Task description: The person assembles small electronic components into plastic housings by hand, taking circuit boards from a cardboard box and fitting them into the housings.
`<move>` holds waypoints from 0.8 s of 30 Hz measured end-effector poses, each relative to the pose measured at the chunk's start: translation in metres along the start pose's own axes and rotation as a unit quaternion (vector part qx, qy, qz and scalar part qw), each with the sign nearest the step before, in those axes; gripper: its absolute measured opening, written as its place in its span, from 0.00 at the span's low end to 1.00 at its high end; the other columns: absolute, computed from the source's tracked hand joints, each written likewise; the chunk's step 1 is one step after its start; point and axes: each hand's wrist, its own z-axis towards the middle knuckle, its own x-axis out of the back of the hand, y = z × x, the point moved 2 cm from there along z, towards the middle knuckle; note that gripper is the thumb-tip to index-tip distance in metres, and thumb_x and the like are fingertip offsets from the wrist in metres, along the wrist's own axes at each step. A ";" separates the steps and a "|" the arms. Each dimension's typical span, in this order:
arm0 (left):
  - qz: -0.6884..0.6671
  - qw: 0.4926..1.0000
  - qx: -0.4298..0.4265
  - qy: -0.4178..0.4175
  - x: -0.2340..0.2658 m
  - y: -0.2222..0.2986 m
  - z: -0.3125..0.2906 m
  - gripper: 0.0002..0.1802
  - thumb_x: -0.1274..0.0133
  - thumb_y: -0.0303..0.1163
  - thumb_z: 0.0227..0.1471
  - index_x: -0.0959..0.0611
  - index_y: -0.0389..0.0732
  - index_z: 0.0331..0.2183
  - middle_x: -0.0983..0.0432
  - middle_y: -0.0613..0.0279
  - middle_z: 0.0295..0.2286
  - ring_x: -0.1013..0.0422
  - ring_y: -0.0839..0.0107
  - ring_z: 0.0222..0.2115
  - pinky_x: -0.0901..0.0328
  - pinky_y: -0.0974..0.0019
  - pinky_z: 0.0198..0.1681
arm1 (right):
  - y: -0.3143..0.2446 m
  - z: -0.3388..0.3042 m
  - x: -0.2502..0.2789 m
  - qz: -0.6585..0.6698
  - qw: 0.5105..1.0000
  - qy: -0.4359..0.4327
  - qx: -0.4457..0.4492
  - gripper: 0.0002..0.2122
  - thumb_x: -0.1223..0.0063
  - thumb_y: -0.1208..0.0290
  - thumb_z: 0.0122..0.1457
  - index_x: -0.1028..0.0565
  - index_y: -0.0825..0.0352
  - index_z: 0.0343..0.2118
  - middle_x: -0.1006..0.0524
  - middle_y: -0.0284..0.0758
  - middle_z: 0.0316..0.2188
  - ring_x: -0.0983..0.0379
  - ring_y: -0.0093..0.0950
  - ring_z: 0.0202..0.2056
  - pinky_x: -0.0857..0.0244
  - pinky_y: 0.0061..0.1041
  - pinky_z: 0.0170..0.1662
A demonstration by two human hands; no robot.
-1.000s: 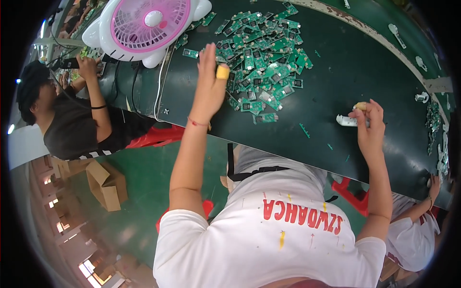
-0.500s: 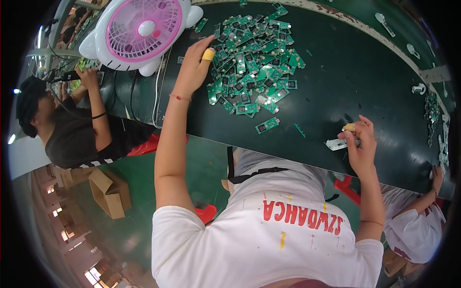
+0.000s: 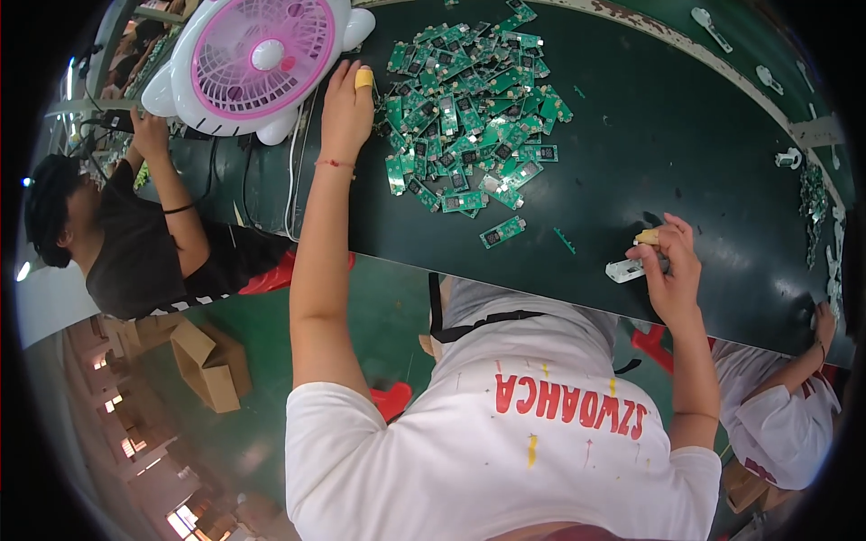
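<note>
My left hand (image 3: 349,110) is at the left side of a heap of green circuit boards (image 3: 469,117), close to the pink-and-white fan. Its fingers stretch forward and one wears a yellow finger cot (image 3: 363,78); what lies beneath the palm is hidden. My right hand (image 3: 672,266), near the table's front edge, pinches a narrow white plastic casing (image 3: 624,270) between thumb and fingers. A yellow finger cot covers a finger there too. Between the heap and my right hand lie a single circuit board (image 3: 502,233) and a thin green strip (image 3: 565,241).
The fan (image 3: 262,59) stands at the back left, with white and black cables beside it. White plastic parts (image 3: 713,30) and green pieces (image 3: 815,212) lie at the far right. Co-workers (image 3: 135,225) sit on both sides. A cardboard box (image 3: 209,365) is on the floor.
My left hand has drawn left, away from the heap toward the fan. A lone board near the fan no longer shows. My right hand has shifted slightly, still with the white casing.
</note>
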 end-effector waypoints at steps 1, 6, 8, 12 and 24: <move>0.077 0.997 0.013 0.006 -0.005 -0.014 0.002 0.25 0.65 0.44 0.57 0.30 0.37 0.49 0.40 0.47 0.51 0.45 0.52 0.53 0.49 0.61 0.55 | -0.001 0.001 -0.001 0.002 1.000 -0.002 0.002 0.03 0.50 0.80 0.50 0.31 0.67 0.26 0.24 0.29 0.20 0.31 0.26 0.26 0.45 0.38 0.51; 0.173 0.981 0.072 -0.041 -0.017 -0.027 0.016 0.36 0.71 0.54 0.55 0.44 0.38 0.57 0.55 0.44 0.57 0.59 0.49 0.59 0.63 0.43 0.58 | -0.003 0.008 -0.007 0.011 1.000 -0.001 0.024 0.02 0.50 0.80 0.50 0.30 0.67 0.27 0.25 0.29 0.20 0.31 0.27 0.25 0.45 0.38 0.51; 0.192 0.978 0.078 -0.040 -0.019 -0.025 0.019 0.36 0.72 0.55 0.55 0.44 0.39 0.57 0.55 0.47 0.58 0.58 0.50 0.59 0.63 0.43 0.58 | -0.003 0.009 -0.008 0.013 1.000 -0.001 0.021 0.02 0.50 0.80 0.50 0.29 0.67 0.27 0.25 0.29 0.20 0.31 0.27 0.25 0.45 0.38 0.50; 0.248 0.962 0.098 -0.053 -0.018 -0.011 0.022 0.36 0.71 0.56 0.54 0.43 0.44 0.57 0.54 0.58 0.59 0.54 0.51 0.58 0.59 0.43 0.57 | 0.000 0.007 -0.009 0.021 1.000 0.001 0.016 0.02 0.50 0.79 0.50 0.29 0.67 0.27 0.25 0.29 0.19 0.31 0.27 0.25 0.44 0.37 0.50; 0.265 0.947 0.106 -0.148 -0.006 0.019 0.019 0.30 0.68 0.52 0.54 0.33 0.45 0.52 0.41 0.59 0.53 0.41 0.54 0.51 0.48 0.43 0.51 | 0.005 0.006 -0.011 0.032 0.999 0.006 0.009 0.02 0.50 0.79 0.50 0.30 0.67 0.27 0.26 0.30 0.18 0.30 0.27 0.25 0.43 0.37 0.49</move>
